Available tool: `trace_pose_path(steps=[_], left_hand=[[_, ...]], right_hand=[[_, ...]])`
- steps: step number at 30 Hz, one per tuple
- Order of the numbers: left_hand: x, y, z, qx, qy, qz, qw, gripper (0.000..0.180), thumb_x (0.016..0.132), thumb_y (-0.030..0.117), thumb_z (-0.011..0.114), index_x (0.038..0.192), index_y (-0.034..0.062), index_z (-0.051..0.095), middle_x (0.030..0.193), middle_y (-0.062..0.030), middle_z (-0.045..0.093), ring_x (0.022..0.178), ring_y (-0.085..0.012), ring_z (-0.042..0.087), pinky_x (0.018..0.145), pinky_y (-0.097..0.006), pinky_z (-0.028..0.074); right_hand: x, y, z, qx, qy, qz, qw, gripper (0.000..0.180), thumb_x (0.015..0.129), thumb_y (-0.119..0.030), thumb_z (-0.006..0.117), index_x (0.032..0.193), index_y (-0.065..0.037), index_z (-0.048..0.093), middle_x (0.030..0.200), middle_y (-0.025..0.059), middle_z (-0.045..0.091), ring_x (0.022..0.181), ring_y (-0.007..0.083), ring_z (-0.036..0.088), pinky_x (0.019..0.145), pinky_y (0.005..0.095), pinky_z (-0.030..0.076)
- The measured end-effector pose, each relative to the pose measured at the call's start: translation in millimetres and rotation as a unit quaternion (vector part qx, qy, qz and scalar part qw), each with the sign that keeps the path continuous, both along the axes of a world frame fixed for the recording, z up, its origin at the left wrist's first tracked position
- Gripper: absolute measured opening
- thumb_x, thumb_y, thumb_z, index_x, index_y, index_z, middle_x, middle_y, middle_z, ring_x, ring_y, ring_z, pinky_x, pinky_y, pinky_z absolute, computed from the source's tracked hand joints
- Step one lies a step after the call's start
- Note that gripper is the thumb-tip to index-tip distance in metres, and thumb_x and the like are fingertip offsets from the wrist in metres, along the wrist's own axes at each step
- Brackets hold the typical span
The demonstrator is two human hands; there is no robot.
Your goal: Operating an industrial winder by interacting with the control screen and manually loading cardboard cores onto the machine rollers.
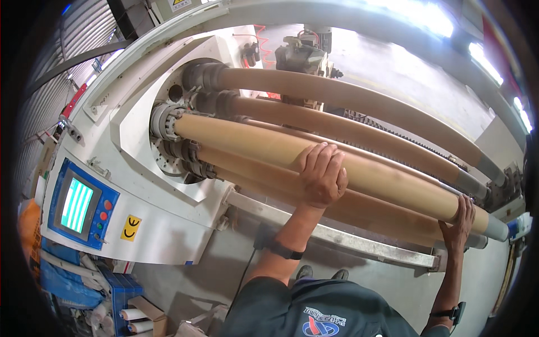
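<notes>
A long tan cardboard tube (247, 139) lies across a machine on the nearest spindle, sloping from upper left to lower right. My left hand (324, 178) is closed over its middle, with the fingers curled across the top. Near the right end, my right hand (461, 220) grips the same tube, thumb below and fingers over the top. A grey spindle end (496, 228) sticks out past the tube there. At the left, the tube's other end meets a metal chuck (165, 122). Behind it run more brown rolls (348, 90), and another tan roll (258, 178) lies beneath it.
A white machine housing (157, 224) with a blue-framed control panel (81, 205) stands at the left. A pale metal rail (337, 240) crosses in front of my body. Small rolls in a cardboard box (151, 314) sit on the floor at lower left.
</notes>
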State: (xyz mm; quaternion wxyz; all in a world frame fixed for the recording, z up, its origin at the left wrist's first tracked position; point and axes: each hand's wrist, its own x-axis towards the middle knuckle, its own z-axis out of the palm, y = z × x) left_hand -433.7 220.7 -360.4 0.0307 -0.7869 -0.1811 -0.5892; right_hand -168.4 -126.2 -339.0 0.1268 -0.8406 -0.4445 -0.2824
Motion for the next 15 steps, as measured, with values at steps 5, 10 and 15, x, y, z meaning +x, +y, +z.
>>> trace_pose_path(steps=[5,10,15], left_hand=[[0.6,-0.7,1.3,-0.008,-0.015,-0.016,1.000,0.026,0.085,0.021,0.053,0.098,0.0033,0.067,0.106,-0.0137,0.065,0.104,-0.0324,0.061,0.098,-0.048,0.041],[-0.3,-0.8,0.5,-0.010,-0.012,-0.024,1.000,0.025,0.084,0.019,0.055,0.098,0.0029,0.067,0.105,-0.0142,0.065,0.104,-0.0330,0.060,0.098,-0.048,0.041],[-1.9,0.7,-3.4,-0.013,-0.013,-0.026,1.000,0.025,0.083,0.019,0.055,0.098,0.0026,0.067,0.106,-0.0142,0.065,0.104,-0.0333,0.060,0.098,-0.049,0.040]], right_hand=[[3.7,-0.9,-5.9,0.003,-0.016,-0.014,1.000,0.091,0.059,-0.010,0.083,0.141,-0.008,0.044,0.141,0.0161,0.047,0.136,0.0374,0.039,0.117,0.0507,0.028],[4.0,-0.1,-6.6,0.013,-0.022,-0.009,1.000,0.090,0.059,-0.013,0.084,0.140,-0.008,0.045,0.139,0.0163,0.048,0.135,0.0375,0.040,0.117,0.0511,0.028],[-0.4,2.7,-5.2,0.004,-0.024,-0.009,1.000,0.088,0.060,-0.014,0.083,0.140,-0.008,0.046,0.139,0.0167,0.049,0.134,0.0384,0.041,0.115,0.0511,0.030]])
